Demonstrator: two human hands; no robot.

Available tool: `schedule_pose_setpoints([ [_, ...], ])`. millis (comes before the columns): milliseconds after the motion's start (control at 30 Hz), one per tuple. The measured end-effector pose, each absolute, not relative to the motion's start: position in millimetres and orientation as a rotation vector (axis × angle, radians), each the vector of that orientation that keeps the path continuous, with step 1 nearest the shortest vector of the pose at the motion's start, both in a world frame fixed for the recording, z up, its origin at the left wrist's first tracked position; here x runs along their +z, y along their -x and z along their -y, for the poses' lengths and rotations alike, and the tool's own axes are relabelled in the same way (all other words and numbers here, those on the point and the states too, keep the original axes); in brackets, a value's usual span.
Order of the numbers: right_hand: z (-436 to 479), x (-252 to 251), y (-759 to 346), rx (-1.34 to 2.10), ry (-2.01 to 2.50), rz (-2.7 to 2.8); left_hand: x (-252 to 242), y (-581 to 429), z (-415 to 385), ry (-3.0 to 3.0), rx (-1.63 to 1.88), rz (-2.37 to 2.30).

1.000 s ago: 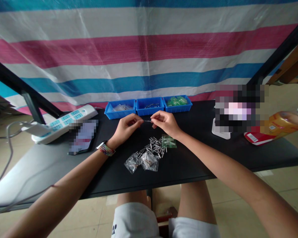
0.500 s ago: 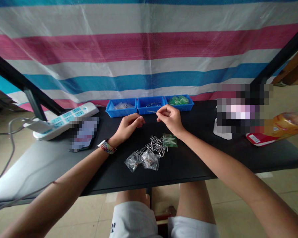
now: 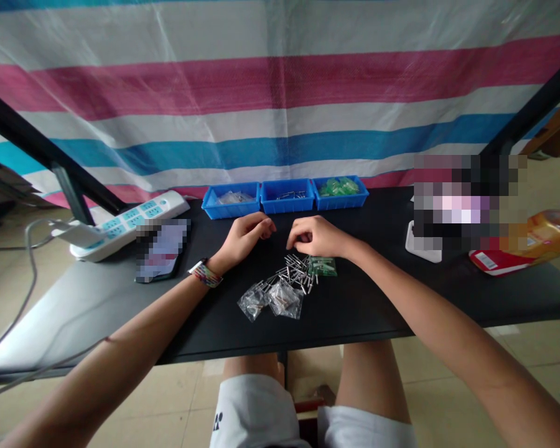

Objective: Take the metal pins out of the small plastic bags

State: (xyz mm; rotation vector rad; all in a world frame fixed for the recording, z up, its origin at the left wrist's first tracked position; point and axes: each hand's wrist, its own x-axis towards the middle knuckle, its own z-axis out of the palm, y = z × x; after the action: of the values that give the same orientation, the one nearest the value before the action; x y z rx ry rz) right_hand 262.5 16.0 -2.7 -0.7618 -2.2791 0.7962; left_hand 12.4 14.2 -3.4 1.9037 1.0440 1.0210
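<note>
My left hand (image 3: pixel 248 235) rests on the black tabletop, its fingers curled and the thumb against them; nothing shows in it. My right hand (image 3: pixel 320 236) is held over the far edge of a loose pile of metal pins (image 3: pixel 298 269), fingers bent down and closed. Whether a pin sits at its fingertips is too small to make out. Touching the pile are a bag of green pieces (image 3: pixel 324 266) and two clear plastic bags, one on the left (image 3: pixel 253 302) and one nearer the middle (image 3: pixel 285 298).
Behind my hands stand three blue bins: clear bags in the left one (image 3: pixel 208 207), metal pins in the middle one (image 3: pixel 266 204), green pieces in the right one (image 3: pixel 340 202). A power strip (image 3: pixel 137 218) and phone (image 3: pixel 165 252) lie left; a bottle (image 3: pixel 532 242) lies right.
My right hand has moved from in front of the middle bin back toward me, to the pile. The thin pin it held is no longer seen there. My left hand stays put.
</note>
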Motion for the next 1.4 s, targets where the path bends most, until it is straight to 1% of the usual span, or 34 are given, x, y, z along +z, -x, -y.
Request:
schedule_pose_setpoints([
  [100,-12.7,-1.5,-262.0,0.79,0.705,2.416,-3.9,-12.1,-14.4,-1.903,1.02,-1.051],
  [300,-20.9,-4.8,-270.3,0.829,0.696,2.481,-10.0,-10.9,-18.7,-1.909,1.022,-1.019],
  [1067,-33.3,3.5,-291.9,0.69,0.837,2.502,-18.2,-7.2,-25.1,-1.915,0.986,-1.013],
  [1200,-41.0,-0.5,-293.7,0.793,0.939,2.301,-19.7,-7.3,-25.7,-1.894,0.974,-1.008],
  [1400,-41.4,-14.9,-274.2,1.158,0.877,1.841,-15.2,-11.5,-19.9,-1.881,1.02,-0.994],
])
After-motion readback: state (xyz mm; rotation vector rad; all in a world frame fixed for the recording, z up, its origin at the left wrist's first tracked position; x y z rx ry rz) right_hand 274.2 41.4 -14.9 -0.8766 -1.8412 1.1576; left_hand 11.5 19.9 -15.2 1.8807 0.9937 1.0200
